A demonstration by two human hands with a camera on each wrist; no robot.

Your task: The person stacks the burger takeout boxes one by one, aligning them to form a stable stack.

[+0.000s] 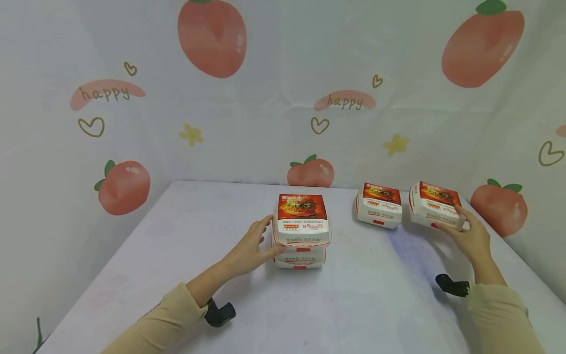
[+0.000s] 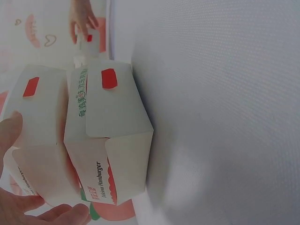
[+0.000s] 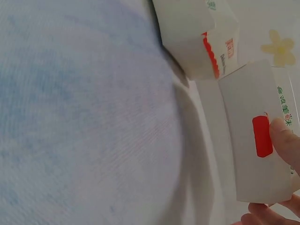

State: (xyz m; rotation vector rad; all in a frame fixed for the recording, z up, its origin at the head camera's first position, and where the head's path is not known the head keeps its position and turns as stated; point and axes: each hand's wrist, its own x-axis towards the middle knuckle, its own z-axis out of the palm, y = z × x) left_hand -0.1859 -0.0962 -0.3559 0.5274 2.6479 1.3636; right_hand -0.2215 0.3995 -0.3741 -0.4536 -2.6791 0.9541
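Note:
Two white hamburger boxes with red burger-picture lids stand stacked mid-table. My left hand holds the upper box at its left side, thumb at the front corner and fingers further back. Beneath it sits the lower box, whose front shows in the left wrist view. At the right, my right hand grips a third hamburger box, thumb on its front by the red tab. In the right wrist view this box appears raised off the table. Another such box sits just left of it.
The table has a pale cover and meets a white backdrop cloth printed with fruit and hearts. Black curved pieces stick out by both sleeve cuffs.

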